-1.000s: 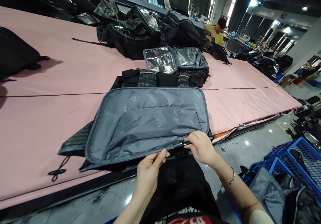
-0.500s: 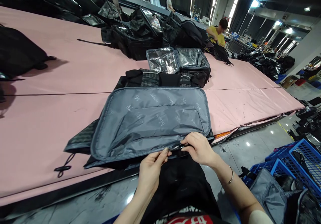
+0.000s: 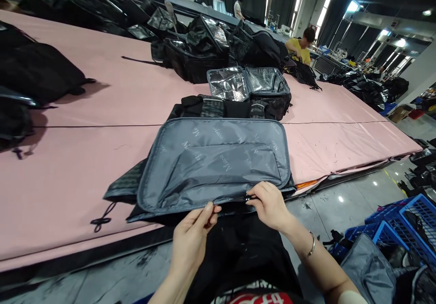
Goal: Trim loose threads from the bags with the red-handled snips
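Note:
In front of me a black backpack (image 3: 218, 165) lies with its grey printed lining upward, its near edge by the table's front. My right hand (image 3: 270, 204) pinches a small dark zipper pull (image 3: 249, 198) at the near edge, right of the middle. A little to the left, my left hand (image 3: 194, 231) has thumb and forefinger closed on the bag's edge. A drawcord with a toggle (image 3: 101, 222) trails from the bag's left side onto the table. Shoulder straps (image 3: 213, 106) show past the far edge.
Beyond the backpack on the pink-covered table (image 3: 85, 168) stands an open silver-lined cooler bag (image 3: 269, 84). More black bags (image 3: 197, 54) lie behind it and at the left (image 3: 41, 68). Blue crates (image 3: 384, 231) with bags stand on the floor at right. A person in yellow (image 3: 301, 50) handles a bag farther off.
My left hand has slid left along the bag's edge, away from my right hand. My right hand keeps its pinch on the zipper pull. The view has shifted slightly left.

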`<state>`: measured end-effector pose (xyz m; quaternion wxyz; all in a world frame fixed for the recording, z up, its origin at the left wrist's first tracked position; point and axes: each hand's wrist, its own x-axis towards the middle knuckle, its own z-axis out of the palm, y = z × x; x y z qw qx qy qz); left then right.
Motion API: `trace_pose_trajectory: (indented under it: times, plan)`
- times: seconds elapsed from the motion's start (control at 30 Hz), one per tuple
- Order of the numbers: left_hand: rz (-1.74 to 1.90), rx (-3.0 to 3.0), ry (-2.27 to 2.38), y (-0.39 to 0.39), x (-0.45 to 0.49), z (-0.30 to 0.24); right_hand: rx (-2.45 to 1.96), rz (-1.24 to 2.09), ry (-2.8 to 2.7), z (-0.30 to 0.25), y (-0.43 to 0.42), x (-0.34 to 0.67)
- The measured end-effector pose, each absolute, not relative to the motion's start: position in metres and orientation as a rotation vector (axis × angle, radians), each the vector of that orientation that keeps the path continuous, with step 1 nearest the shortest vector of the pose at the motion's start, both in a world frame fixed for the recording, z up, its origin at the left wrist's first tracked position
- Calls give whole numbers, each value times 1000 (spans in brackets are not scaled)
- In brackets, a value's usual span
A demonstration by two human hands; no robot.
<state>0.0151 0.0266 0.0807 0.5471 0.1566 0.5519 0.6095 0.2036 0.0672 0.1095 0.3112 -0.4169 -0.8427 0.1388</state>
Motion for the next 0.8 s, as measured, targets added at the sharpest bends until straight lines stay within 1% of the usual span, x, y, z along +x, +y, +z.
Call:
trace_pose_trajectory:
  times: [0.1,0.23,0.47,0.8]
  plan:
    - [1476,377,1302,27,17,83,-1132,247,-2265,112,67,200]
    - [1493,381,1297,28,19,85,-1158,181,-2345,119,68,194]
    - [1498,398,1280,26,17,84,-1077,182,-2480,127,75,181]
    - [1484,391,1272,26,17,81,-1077,130,-2442,117,76,179]
